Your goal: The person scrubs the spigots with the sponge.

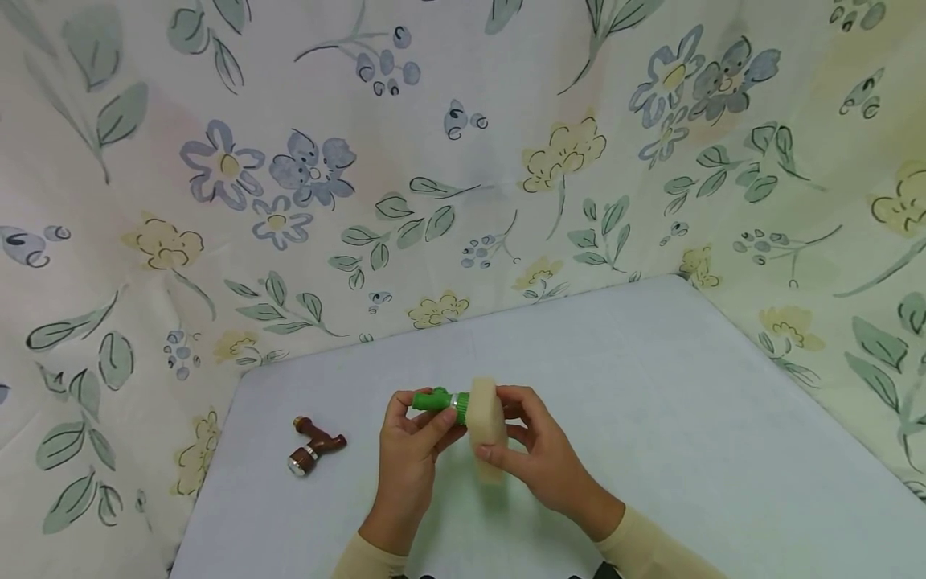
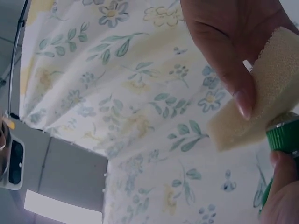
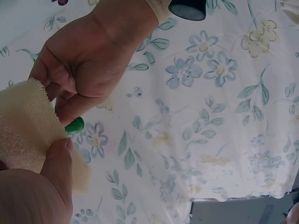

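Over the table, my left hand [image 1: 410, 450] holds a green plastic tap [image 1: 432, 400] with a silver ring, pinching it between thumb and fingers. My right hand [image 1: 541, 450] grips a cream-coloured sponge [image 1: 485, 418], thumb on the near side and fingers behind. The sponge stands on edge against the ribbed end of the tap. In the left wrist view the tap's silver-rimmed end [image 2: 284, 122] meets the sponge face. The right wrist view shows the sponge [image 3: 28, 121] hiding most of the tap; only a green tip [image 3: 74, 125] shows.
A brown tap [image 1: 314, 445] with a silver band and a brass-coloured end lies on the white table [image 1: 622, 378], left of my hands. Behind the table hangs a floral cloth [image 1: 463, 161], which also comes down along both sides.
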Demonstrator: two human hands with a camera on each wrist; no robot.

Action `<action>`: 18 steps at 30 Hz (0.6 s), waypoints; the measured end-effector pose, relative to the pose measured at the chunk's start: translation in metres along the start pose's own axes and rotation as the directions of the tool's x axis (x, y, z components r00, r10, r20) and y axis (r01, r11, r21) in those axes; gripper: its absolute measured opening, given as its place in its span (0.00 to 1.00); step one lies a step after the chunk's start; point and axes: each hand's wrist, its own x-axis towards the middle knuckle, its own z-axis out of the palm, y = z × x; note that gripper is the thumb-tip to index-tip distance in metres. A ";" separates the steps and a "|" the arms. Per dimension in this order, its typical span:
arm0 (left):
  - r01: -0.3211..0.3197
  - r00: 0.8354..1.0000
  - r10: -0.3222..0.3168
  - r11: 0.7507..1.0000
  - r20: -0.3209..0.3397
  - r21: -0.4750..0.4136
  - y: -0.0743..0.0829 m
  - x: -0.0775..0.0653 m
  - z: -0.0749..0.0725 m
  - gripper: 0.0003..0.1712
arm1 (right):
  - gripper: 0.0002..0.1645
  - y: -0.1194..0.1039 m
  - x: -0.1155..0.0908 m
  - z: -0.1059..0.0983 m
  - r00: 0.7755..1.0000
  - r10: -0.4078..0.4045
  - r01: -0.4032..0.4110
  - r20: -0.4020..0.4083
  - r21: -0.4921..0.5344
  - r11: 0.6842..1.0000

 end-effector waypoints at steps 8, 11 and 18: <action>0.002 0.999 -0.001 1.000 0.051 -0.031 0.003 -0.004 0.002 0.29 | 0.35 0.009 0.003 -0.007 1.000 -0.013 0.013 -0.015 -0.061 0.998; 0.005 0.998 -0.003 1.000 0.069 -0.027 0.005 -0.005 0.002 0.28 | 0.35 0.013 0.005 -0.011 1.000 -0.004 0.003 -0.015 -0.051 0.999; -0.020 0.993 0.022 1.000 0.117 -0.015 0.010 -0.007 0.004 0.29 | 0.33 0.026 0.006 -0.017 0.999 0.036 -0.036 -0.017 0.020 0.999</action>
